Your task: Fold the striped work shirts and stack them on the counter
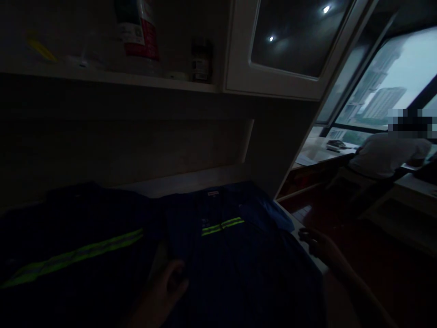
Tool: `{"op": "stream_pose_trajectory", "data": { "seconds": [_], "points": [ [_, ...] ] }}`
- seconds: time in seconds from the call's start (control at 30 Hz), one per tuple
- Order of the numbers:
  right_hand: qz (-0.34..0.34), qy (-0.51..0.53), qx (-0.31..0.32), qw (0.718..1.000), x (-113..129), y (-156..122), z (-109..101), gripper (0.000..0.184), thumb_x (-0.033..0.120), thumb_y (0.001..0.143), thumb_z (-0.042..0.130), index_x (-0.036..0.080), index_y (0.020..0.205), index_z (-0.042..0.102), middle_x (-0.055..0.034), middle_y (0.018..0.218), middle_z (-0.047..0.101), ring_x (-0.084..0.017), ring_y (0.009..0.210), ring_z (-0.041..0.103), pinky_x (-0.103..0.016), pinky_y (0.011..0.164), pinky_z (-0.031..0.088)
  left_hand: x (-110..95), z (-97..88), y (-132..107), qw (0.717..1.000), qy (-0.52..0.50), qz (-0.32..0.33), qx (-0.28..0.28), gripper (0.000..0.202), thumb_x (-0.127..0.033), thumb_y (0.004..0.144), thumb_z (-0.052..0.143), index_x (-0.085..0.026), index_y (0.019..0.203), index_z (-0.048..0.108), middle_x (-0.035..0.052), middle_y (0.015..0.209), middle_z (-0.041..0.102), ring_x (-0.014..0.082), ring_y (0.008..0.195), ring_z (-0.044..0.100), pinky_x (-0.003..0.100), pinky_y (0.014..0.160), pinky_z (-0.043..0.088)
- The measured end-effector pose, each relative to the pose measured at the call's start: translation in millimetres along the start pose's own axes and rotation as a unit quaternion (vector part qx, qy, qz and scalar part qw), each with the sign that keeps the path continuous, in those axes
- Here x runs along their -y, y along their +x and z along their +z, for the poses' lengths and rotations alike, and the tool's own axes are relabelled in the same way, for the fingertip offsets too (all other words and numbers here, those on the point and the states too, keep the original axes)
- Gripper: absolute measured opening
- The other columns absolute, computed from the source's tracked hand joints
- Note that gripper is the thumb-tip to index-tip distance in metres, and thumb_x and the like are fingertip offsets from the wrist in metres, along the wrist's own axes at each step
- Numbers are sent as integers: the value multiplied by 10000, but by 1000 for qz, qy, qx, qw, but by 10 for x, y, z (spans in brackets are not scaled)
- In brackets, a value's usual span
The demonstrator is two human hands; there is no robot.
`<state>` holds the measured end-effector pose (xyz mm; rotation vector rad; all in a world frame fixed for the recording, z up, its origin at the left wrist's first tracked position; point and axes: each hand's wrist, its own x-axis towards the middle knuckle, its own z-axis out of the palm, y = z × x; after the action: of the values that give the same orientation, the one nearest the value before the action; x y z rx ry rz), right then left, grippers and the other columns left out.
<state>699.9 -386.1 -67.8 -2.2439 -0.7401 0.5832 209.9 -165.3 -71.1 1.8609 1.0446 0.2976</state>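
Observation:
A dark blue work jacket (235,259) with a yellow-green reflective stripe lies spread on a white surface, its collar toward the wall. To its left lies another dark blue garment (82,218) with a similar stripe. My left hand (167,284) is over the jacket's left side, thumb and forefinger curved with a dark gap between them. Beyond the jacket's right edge is my right hand (316,243), fingers loosely bent and apart, with nothing visible in it. Dim light hides whether the left fingertips touch the cloth.
Above runs a shelf (102,75) with a red-labelled bottle (141,41) and a small dark jar (201,61). A cabinet door (273,84) adjoins it. At right, a person in a light shirt (378,155) leans at a desk by the windows.

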Motion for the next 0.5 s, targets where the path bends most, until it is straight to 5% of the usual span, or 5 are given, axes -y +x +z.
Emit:
{"op": "stream_pose_trajectory", "data": {
  "seconds": [0.1,0.23,0.37,0.5],
  "points": [
    [-82,-149,-65,983,394,410,436,659,559,759,535,160,1282,558,-191,1335,557,-307,1084,615,-412,879,503,102,59,327,984,117,21,-133,647,-515,761,588,-156,1293,509,160,1398,501,302,1252,515,449,1075,403],
    [-58,-300,-51,951,730,761,805,619,523,828,514,143,1317,538,-204,1289,585,-343,1149,575,-472,909,465,196,147,620,968,173,-22,-180,601,-389,827,544,-94,1341,444,179,1411,493,269,1318,467,389,1110,362],
    [-74,-333,-9,940,833,876,779,405,430,905,399,204,1085,683,-165,1132,666,-310,1043,629,-421,835,469,47,152,563,962,195,-9,-191,316,-238,913,417,-180,1166,599,108,1262,621,197,1189,573,319,1028,415],
    [-109,-344,-33,932,904,886,679,355,349,904,384,218,1009,696,-159,1160,642,-301,1014,632,-392,791,456,-168,144,356,957,226,37,-178,380,-176,916,341,-273,1127,641,54,1180,681,208,1068,632,344,920,475]
  ]
}}
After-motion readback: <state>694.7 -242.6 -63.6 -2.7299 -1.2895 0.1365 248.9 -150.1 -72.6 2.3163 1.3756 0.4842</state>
